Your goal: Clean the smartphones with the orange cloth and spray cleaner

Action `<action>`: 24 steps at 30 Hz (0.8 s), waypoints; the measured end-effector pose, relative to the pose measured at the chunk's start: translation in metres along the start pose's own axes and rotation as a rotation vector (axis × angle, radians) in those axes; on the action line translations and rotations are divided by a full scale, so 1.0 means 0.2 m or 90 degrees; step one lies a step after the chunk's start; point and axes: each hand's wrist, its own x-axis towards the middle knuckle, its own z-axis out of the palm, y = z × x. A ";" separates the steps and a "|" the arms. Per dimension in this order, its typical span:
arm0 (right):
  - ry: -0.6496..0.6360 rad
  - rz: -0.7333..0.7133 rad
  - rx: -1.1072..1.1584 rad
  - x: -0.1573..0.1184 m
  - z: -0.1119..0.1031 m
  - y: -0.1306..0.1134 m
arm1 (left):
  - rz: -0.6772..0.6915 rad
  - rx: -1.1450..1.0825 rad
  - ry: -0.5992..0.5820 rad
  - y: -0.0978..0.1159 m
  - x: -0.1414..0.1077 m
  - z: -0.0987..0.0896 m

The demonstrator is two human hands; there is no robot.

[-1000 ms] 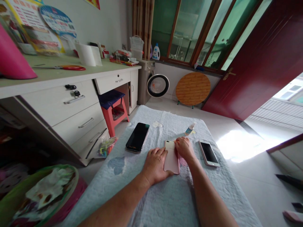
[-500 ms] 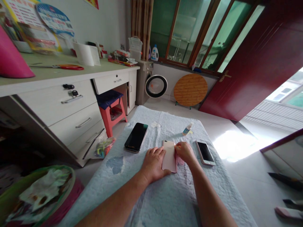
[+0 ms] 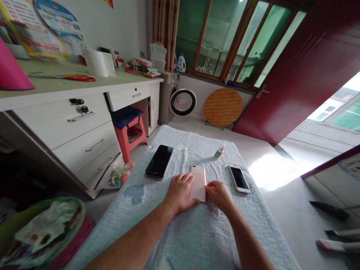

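Observation:
A pale pink smartphone (image 3: 198, 183) lies face down on the light blue cloth (image 3: 180, 240), its camera at the far left corner. My left hand (image 3: 180, 193) grips it, fingers over its left edge and thumb at its near end. At the phone's right edge, my right hand (image 3: 221, 193) is closed in a pinch. A small orange thing (image 3: 207, 188) shows at its fingertips, too small to make out its kind. To the left lies a large black-screened phone (image 3: 159, 161), and to the right a white phone (image 3: 239, 179), face up. A small spray bottle (image 3: 218, 153) stands behind.
A white desk (image 3: 67, 123) with drawers runs along the left. Beside it are a red stool (image 3: 128, 135) and a waste basket (image 3: 87, 221) with crumpled paper. A washing machine (image 3: 168, 97) with its door open and a round wooden tabletop (image 3: 223, 107) are at the back.
My right hand has slid along the phone's right edge, from near its far end toward its near end. My left hand keeps its hold. The whole view has shifted slightly.

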 end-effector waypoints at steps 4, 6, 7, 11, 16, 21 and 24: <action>-0.002 -0.014 0.009 -0.07 0.00 0.01 | -0.002 0.001 -0.005 0.00 0.00 0.00; -0.011 -0.021 0.012 -0.11 0.01 0.01 | -0.003 0.001 -0.004 0.00 0.00 0.00; -0.015 -0.022 0.013 -0.12 0.01 0.01 | -0.004 0.001 -0.003 0.01 0.00 0.00; -0.024 -0.021 0.027 -0.17 0.00 0.01 | -0.004 -0.001 0.003 0.01 0.00 0.00; -0.089 -0.024 0.057 -0.21 -0.04 0.00 | -0.009 0.000 -0.002 0.01 0.00 0.00; -0.015 -0.125 0.036 -0.19 -0.04 -0.04 | -0.007 -0.007 -0.012 0.01 0.00 0.00; 0.041 -0.184 -0.025 -0.15 0.00 -0.06 | -0.005 -0.004 -0.012 0.00 0.00 0.00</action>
